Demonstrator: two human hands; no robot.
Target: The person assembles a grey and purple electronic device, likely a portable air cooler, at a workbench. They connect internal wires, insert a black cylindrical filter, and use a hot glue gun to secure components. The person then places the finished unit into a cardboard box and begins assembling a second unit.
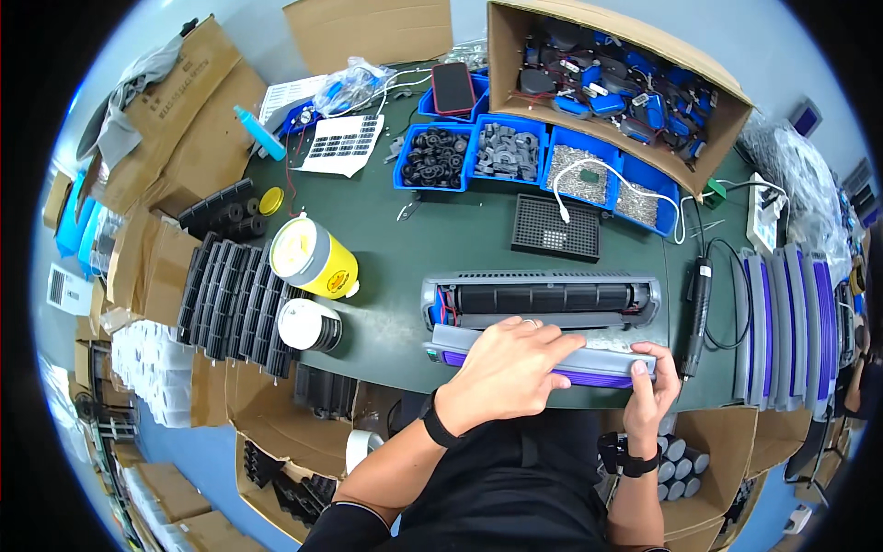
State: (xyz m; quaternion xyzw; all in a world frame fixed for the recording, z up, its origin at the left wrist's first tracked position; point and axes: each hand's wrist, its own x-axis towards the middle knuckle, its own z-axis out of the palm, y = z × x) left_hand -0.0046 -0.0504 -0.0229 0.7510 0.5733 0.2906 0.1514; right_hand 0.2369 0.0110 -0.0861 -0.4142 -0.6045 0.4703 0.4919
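A long grey cover with a purple front strip (598, 377) is tilted near the table's front edge. My right hand (651, 386) grips its right end, thumb on the front and fingers behind. Across its middle lies my left hand (515, 368), index finger reaching along the top edge and thumb against the purple strip, so the cover is pinched there. Just behind the cover sits a matching grey housing (658, 304) with a black roller (543, 297) inside. Red and blue wires (448, 299) show at the housing's left end. My left hand hides part of the cover.
Blue bins (432, 189) of small parts and a black grid tray (556, 241) stand behind the housing. A corded black screwdriver (699, 317) lies to the right, beside stacked purple-grey covers (782, 327). Leftward are a yellow-labelled bottle (317, 258), a white-lidded jar (308, 325) and black rollers (230, 294).
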